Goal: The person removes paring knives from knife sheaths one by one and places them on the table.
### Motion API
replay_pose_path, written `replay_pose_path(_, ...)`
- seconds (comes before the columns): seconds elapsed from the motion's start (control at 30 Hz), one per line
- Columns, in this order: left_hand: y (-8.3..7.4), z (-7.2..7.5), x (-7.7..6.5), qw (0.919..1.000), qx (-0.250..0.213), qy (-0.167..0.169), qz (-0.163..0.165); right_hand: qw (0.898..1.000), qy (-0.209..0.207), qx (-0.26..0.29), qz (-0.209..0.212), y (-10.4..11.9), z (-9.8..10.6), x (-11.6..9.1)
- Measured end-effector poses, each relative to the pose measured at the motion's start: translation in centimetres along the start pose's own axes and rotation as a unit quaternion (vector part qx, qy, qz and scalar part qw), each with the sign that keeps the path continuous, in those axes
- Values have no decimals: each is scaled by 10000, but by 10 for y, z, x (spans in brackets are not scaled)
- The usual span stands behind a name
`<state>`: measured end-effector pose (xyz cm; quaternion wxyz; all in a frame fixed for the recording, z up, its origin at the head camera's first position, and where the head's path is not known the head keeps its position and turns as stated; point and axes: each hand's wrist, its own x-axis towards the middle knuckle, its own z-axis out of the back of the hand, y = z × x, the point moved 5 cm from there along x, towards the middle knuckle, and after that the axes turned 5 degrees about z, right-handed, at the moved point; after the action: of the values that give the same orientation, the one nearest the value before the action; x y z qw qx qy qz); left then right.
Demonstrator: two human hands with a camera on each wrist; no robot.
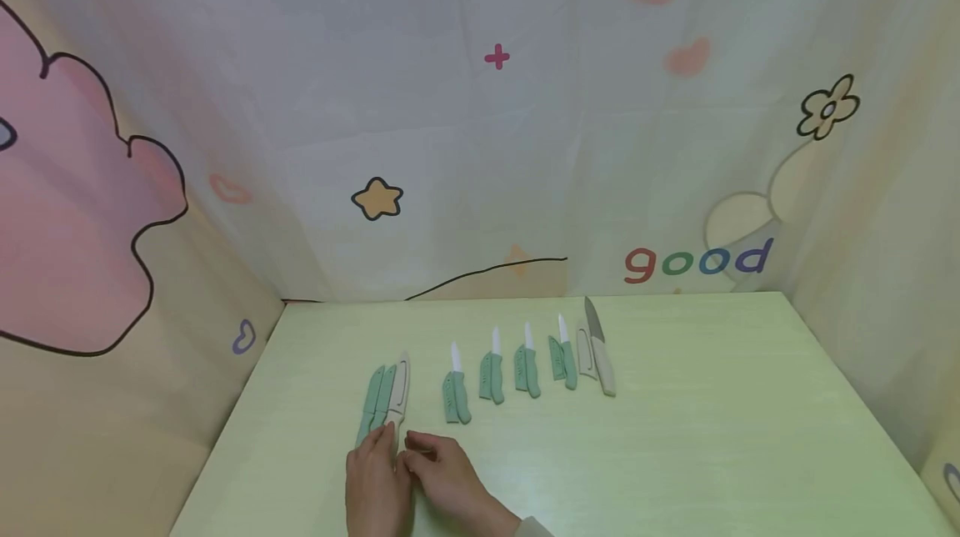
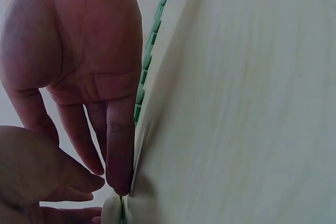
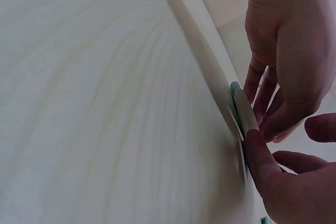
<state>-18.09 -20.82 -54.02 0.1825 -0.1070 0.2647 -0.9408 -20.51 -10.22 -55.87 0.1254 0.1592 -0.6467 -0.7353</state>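
Two sheathed green knives (image 1: 375, 395) and a beige knife in its grey-beige sheath (image 1: 400, 383) lie side by side at the table's left. My left hand (image 1: 377, 483) rests over their handle ends, fingertips on the beige handle (image 3: 247, 113). Close at its right is my right hand (image 1: 446, 470), fingers reaching leftward. In the right wrist view, one of the right hand's fingers (image 3: 257, 150) touches the beige handle's side. The left wrist view shows the right hand's long fingers (image 2: 119, 135) fairly straight. The left hand partly hides the green handles.
To the right stand in a row several green knives (image 1: 461, 395) with bare white blades, each beside its green sheath (image 1: 486, 374). A beige knife (image 1: 602, 362) with a grey blade lies at the row's right end beside its sheath (image 1: 585, 351). Printed curtains (image 1: 450, 128) enclose the table (image 1: 712, 437).
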Motion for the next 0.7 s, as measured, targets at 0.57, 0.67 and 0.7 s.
replay_pose_path(0.57,0,2,4,9998,-139,5,139,9999,55,88,68,3,-5,1)
replay_pose_path(0.67,1,2,6,9990,-367,-33,255,9999,21,123,93,3,-5,1)
replay_pose_path(0.7,2,2,7,9985,-444,-45,302,9999,-3,135,91,3,-5,1)
